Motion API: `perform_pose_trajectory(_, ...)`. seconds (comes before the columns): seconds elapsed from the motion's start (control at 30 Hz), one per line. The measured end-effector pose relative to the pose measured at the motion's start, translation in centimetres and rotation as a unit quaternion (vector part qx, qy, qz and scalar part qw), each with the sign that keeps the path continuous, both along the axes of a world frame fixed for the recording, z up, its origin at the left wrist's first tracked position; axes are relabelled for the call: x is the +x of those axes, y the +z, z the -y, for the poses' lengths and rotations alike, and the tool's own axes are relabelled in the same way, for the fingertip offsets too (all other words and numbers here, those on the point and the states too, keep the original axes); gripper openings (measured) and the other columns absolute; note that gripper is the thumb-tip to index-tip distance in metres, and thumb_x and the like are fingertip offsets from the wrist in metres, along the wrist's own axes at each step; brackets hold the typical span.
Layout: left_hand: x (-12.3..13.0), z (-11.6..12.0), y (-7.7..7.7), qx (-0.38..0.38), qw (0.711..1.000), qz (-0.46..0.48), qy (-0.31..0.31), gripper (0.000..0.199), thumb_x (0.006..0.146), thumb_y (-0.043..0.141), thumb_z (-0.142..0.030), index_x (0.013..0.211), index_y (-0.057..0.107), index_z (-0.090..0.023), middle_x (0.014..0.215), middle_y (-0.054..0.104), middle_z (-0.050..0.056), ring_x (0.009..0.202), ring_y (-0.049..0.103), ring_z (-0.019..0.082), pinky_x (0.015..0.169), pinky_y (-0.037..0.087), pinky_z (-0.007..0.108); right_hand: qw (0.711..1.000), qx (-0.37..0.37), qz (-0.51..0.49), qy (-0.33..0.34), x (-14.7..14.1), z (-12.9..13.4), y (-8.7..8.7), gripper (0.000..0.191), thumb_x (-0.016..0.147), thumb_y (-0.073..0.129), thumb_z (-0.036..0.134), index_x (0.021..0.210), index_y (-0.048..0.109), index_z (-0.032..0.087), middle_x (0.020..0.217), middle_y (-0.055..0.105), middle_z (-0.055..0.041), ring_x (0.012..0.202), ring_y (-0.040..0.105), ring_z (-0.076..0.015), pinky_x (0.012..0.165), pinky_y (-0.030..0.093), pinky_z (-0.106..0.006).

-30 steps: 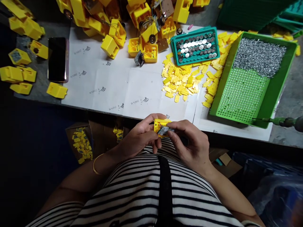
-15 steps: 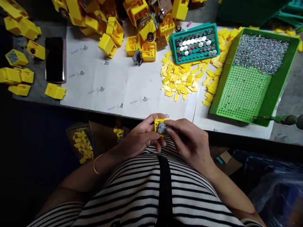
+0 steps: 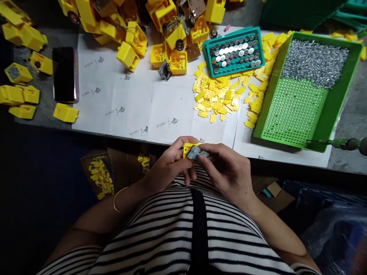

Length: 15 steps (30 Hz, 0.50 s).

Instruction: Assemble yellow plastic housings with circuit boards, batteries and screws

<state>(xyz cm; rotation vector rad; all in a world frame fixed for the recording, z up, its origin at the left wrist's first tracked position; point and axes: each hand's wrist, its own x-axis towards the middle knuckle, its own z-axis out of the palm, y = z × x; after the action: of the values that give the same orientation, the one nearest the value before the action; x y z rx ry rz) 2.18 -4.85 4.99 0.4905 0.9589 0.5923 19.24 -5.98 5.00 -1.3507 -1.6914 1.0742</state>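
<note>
Close to my body, just off the table's front edge, my left hand (image 3: 171,162) grips a small yellow plastic housing (image 3: 186,147) between thumb and fingers. A flat grey panel with a dark edge (image 3: 194,152) lies tilted over the housing. My right hand (image 3: 229,165) pinches this panel's right side between thumb and forefinger. Whether the panel is seated in the housing or only resting against it, I cannot tell. My fingers hide the housing's right part.
Yellow housings with wires (image 3: 129,55) crowd the back. A teal tray (image 3: 213,68) holds round button cells beside loose yellow covers (image 3: 215,95). At right stands a green basket (image 3: 323,130) of screws, with a screwdriver (image 3: 344,143) at its corner. A phone (image 3: 65,74) lies left.
The grey panel has turned and now sits more askew over the yellow housing, with more of it showing. Both hands have shifted slightly left.
</note>
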Motion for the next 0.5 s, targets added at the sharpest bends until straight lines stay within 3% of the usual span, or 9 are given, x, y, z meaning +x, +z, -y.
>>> perform_pose_trajectory(0.23,0.06,0.0,-0.13,-0.053,0.998,0.034,0.023,0.038,0.077,0.059,-0.008,0.11,0.047,-0.021,0.074,0.055,-0.005,0.055,0.057,0.008,0.042,0.046,0.015,0.999,0.018,-0.009,0.034,0.27,-0.19,-0.13,0.02,0.09,0.062,0.016,0.11,0.065,0.019,0.095,0.072,-0.0031,0.084,0.068,-0.0133,0.076,0.056,-0.026)
perform_pose_trajectory(0.5,-0.71,-0.34,0.04,-0.129,0.986,0.103,0.033,0.054,0.072,0.06,-0.005,0.122,0.045,-0.02,0.08,0.062,0.0,0.062,0.065,0.013,0.048,0.049,0.018,0.998,0.013,-0.011,0.058,0.5,-0.38,0.19,0.02,0.092,0.059,0.018,0.111,0.066,0.021,0.093,0.071,-0.0041,0.082,0.066,-0.0144,0.074,0.055,-0.028)
